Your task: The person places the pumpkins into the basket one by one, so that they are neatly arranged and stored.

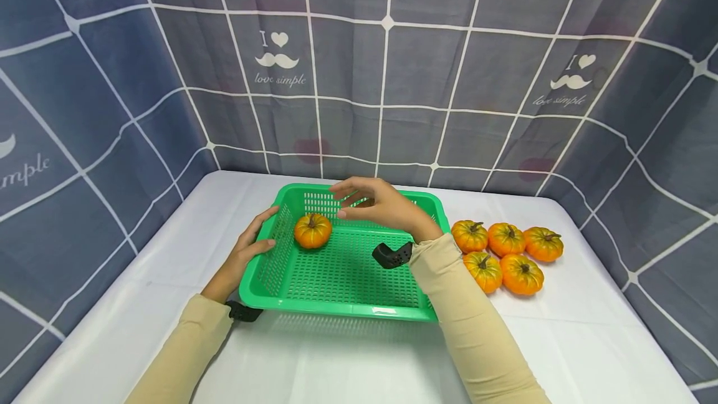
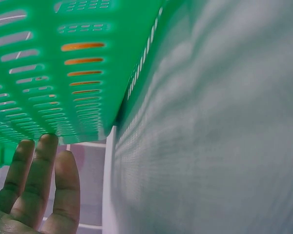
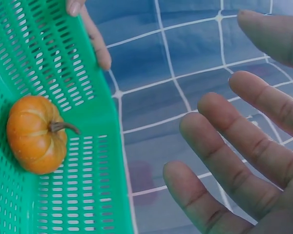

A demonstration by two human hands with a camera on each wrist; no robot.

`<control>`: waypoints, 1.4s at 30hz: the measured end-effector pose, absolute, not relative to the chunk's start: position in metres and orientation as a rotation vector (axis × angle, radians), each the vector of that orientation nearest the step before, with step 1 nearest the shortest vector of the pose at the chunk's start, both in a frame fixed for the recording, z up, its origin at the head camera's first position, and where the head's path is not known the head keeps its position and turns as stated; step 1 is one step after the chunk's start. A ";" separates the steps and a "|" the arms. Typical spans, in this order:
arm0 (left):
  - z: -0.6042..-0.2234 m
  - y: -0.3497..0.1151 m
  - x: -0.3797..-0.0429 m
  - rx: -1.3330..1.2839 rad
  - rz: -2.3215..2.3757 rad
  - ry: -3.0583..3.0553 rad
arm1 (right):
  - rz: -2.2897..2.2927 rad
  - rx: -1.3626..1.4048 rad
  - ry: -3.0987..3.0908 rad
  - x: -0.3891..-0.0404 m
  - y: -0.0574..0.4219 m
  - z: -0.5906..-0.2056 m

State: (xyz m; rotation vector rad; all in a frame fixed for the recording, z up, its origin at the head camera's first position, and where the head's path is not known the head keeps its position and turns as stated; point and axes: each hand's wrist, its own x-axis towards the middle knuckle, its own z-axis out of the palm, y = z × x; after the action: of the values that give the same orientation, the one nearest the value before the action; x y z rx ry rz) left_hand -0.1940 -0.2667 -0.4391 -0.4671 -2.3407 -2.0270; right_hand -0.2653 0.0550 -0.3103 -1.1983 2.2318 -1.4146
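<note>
A green plastic basket (image 1: 348,273) with slotted walls sits on the white table. One small orange pumpkin (image 1: 313,230) lies inside, near its left end, its brown stem showing in the right wrist view. My left hand (image 1: 245,254) holds the basket's left rim, thumb over the edge; in the left wrist view, extended fingers (image 2: 45,161) reach along the outer wall. Above the basket's back part hovers my right hand (image 1: 387,204), fingers apart and loosely bent, holding nothing. The right wrist view shows its spread fingers (image 3: 234,151) beside the basket.
Several more small pumpkins (image 1: 507,240) stand grouped on the table right of the basket, close to my right forearm (image 1: 471,323). Grey-blue gridded curtains (image 1: 348,61) enclose the white table (image 1: 589,323) at the back and both sides.
</note>
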 end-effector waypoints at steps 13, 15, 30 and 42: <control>-0.440 -0.267 -0.195 -0.491 -2.042 -2.319 | -1.501 -1.186 2.205 -0.254 0.079 -0.312; -0.440 -0.266 -0.195 -0.491 -2.045 -2.317 | -1.519 -1.162 2.199 -0.253 0.083 -0.312; -0.439 -0.266 -0.193 -0.480 -2.061 -2.315 | -1.649 -1.045 2.146 -0.247 0.116 -0.319; -0.439 -0.266 -0.194 -0.491 -2.037 -2.313 | -1.749 -0.988 2.097 -0.251 0.142 -0.326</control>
State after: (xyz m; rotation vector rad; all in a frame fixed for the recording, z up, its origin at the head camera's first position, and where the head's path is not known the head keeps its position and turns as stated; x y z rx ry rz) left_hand -0.1940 -0.2657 -0.4391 -0.4909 -2.3129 -2.0374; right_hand -0.2514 0.1417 -0.3263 -0.9877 2.0969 -1.7488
